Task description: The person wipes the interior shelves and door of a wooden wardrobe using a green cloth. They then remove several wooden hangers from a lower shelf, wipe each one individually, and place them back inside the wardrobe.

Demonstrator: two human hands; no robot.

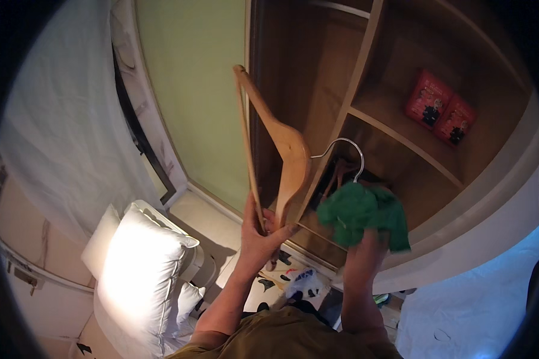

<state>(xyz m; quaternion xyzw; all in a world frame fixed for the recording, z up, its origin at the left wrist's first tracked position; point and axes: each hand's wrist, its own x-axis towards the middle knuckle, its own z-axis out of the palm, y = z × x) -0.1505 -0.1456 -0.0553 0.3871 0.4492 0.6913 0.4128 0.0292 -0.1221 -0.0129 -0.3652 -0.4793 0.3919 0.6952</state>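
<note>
A wooden clothes hanger [292, 152] with a metal hook stands on end in front of me, its hook pointing right. My left hand [262, 240] grips its lower end, around the wooden arm and the thin bar. A green cloth [364, 215] covers most of my right hand [367, 242], which holds it just under the hanger's hook; the cloth is blurred and my right fingers are hidden. Whether the cloth touches the hook I cannot tell.
Behind the hanger is an open wooden wardrobe [357, 89] with two red packages [429, 98] on a shelf and dark items lower down. A pale green panel [197, 89] adjoins it. White pillows [139, 269] are at left, a plastic bag [303, 282] on the floor, white sheeting [467, 309] at right.
</note>
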